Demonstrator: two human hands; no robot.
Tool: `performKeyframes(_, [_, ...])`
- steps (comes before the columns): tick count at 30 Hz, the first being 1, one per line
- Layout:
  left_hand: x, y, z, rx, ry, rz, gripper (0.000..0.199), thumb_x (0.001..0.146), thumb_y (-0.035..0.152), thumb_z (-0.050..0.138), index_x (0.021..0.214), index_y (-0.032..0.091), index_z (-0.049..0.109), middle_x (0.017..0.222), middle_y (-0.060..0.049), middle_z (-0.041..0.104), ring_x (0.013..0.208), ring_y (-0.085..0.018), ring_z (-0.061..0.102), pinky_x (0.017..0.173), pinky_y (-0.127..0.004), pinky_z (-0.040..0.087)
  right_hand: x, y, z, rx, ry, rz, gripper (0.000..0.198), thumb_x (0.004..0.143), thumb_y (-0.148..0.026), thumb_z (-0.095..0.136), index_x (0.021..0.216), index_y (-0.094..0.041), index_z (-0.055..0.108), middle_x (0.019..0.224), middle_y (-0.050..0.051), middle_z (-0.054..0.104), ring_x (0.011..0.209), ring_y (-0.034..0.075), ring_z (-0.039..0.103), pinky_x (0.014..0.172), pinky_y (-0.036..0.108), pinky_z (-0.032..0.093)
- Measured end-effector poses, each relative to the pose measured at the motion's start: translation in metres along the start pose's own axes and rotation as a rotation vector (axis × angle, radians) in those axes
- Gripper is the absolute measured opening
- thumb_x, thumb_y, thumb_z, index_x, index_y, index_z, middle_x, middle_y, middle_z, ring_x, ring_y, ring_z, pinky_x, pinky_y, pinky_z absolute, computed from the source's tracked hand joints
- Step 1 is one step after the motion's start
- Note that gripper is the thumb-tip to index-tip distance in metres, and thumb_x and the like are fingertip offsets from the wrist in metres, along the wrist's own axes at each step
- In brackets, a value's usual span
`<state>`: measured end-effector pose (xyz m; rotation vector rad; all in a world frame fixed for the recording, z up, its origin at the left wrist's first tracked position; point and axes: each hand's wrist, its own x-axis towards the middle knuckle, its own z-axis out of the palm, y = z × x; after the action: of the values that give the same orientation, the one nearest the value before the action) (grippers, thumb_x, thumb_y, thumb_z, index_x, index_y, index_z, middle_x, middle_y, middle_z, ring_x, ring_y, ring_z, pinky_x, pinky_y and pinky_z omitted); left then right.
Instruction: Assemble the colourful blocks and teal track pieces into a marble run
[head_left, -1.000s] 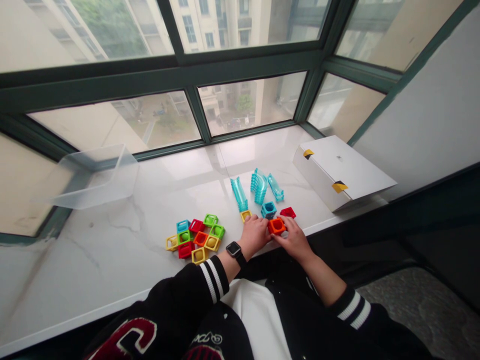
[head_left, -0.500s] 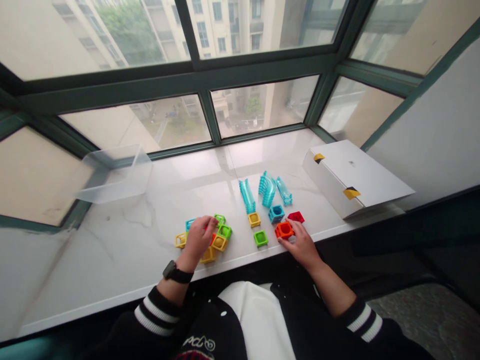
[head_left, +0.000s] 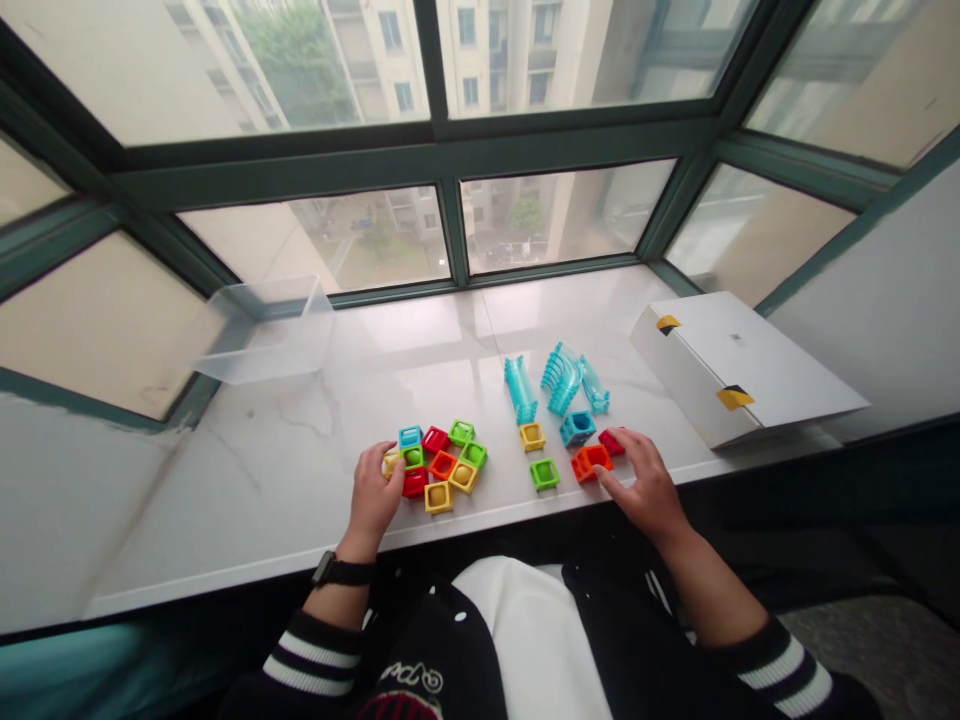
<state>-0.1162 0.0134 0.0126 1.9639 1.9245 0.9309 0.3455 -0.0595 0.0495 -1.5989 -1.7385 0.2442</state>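
Note:
My left hand (head_left: 376,494) is at the left edge of a cluster of hollow cube blocks, its thumb and fingers around a yellow block (head_left: 390,463) that is partly hidden. Beside it lie a green block (head_left: 412,457), a blue block (head_left: 410,437), red block (head_left: 415,483) and several more in red, orange, green and yellow. My right hand (head_left: 646,488) has thumb and fingers apart. The thumb touches an orange block (head_left: 591,464), while the fingertips rest at a red piece (head_left: 611,441). A blue block (head_left: 577,429) stands just behind the orange one.
A yellow block (head_left: 532,436) and a green block (head_left: 544,474) sit mid-counter. Behind are translucent blue track pieces, one straight (head_left: 520,390) and one curved (head_left: 561,378). A clear plastic bin (head_left: 262,360) stands left, a white box (head_left: 750,365) right, against the windows.
My left hand has moved from above the cluster to its left edge, uncovering the blocks. My right hand has loosened from the orange block, its fingers now over the red piece. The view has shifted left.

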Motion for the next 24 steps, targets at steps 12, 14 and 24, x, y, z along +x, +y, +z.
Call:
performKeyframes(12, [0.004, 0.044, 0.042, 0.322, -0.125, 0.033, 0.064, 0.099, 0.053, 0.055, 0.150, 0.014, 0.051, 0.162, -0.024, 0.043, 0.150, -0.042, 0.040, 0.123, -0.062, 0.031, 0.030, -0.094, 0.072, 0.103, -0.376, -0.156, 0.056, 0.095, -0.030, 0.066, 0.150, -0.028, 0.056, 0.153, 0.012, 0.055, 0.143, 0.032, 0.052, 0.121, 0.054, 0.044])
performKeyframes(14, [0.001, 0.050, 0.048, 0.357, -0.144, 0.033, 0.068, 0.098, 0.056, 0.056, 0.151, 0.014, 0.050, 0.164, -0.024, 0.041, 0.152, -0.044, 0.037, 0.125, -0.065, 0.026, 0.029, -0.102, 0.094, 0.067, -0.513, -0.139, 0.060, 0.092, -0.028, 0.070, 0.150, -0.028, 0.056, 0.159, 0.013, 0.050, 0.147, 0.033, 0.048, 0.121, 0.054, 0.044])
performKeyframes(24, [-0.007, 0.058, 0.046, 0.351, -0.160, 0.126, 0.059, 0.101, 0.055, 0.052, 0.148, 0.021, 0.054, 0.160, -0.017, 0.050, 0.151, -0.037, 0.040, 0.127, -0.056, 0.023, 0.021, -0.110, 0.133, -0.039, -0.673, -0.139, 0.064, 0.088, -0.026, 0.075, 0.150, -0.026, 0.059, 0.163, 0.016, 0.046, 0.146, 0.036, 0.051, 0.119, 0.053, 0.045])
